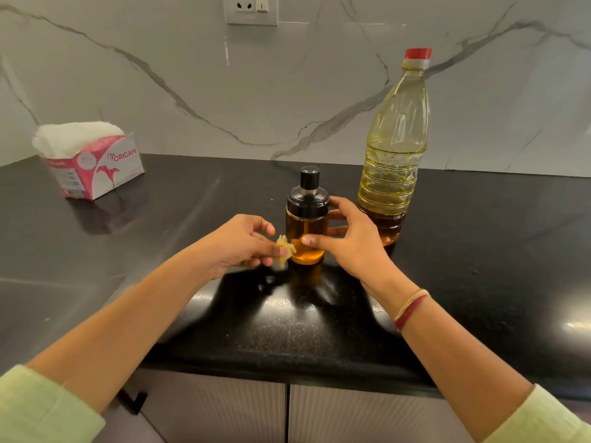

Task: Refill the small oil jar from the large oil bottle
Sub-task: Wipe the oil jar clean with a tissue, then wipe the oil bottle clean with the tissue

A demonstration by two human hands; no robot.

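Note:
The small glass oil jar (pixel 306 223) stands upright on the black counter, its black lid on and amber oil filling most of it. My right hand (pixel 347 239) wraps around the jar's right side, thumb across the front. My left hand (pixel 246 241) pinches a crumpled, oil-stained tissue (pixel 285 252) against the jar's lower left side. The large plastic oil bottle (pixel 395 148) stands upright behind and to the right, red cap on, holding yellow oil.
An open pink-and-white tissue box (pixel 96 166) sits at the back left of the black counter (pixel 287 321). A marble backsplash with a wall socket (pixel 250 8) rises behind. The counter's front edge and cabinet doors lie below my arms.

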